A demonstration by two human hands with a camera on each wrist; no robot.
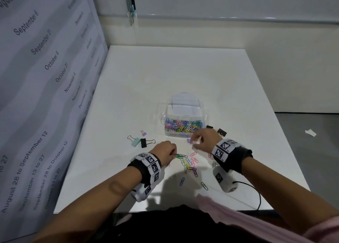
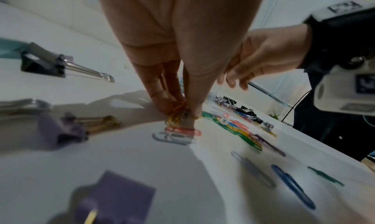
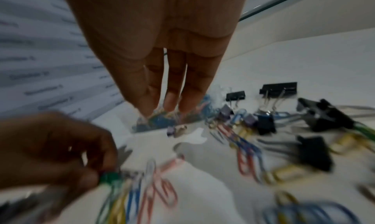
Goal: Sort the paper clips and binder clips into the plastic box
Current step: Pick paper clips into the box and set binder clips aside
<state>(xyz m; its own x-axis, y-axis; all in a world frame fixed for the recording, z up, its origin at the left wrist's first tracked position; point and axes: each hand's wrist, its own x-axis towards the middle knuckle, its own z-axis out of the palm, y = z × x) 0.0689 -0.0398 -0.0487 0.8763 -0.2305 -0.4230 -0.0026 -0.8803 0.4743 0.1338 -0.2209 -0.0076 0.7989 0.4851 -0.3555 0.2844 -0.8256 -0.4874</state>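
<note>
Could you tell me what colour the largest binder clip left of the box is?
Mint green binder clip, clearest in the head view.

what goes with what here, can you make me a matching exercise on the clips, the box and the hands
Things:
1. left hand
2. plastic box
3. mint binder clip
4. right hand

States:
a. lies on the table left of the box
b. pinches paper clips at the loose pile
c. holds coloured paper clips, lid up
d. fingers straight, over the table near the box

Pairs: 1-b, 2-c, 3-a, 4-d
</note>
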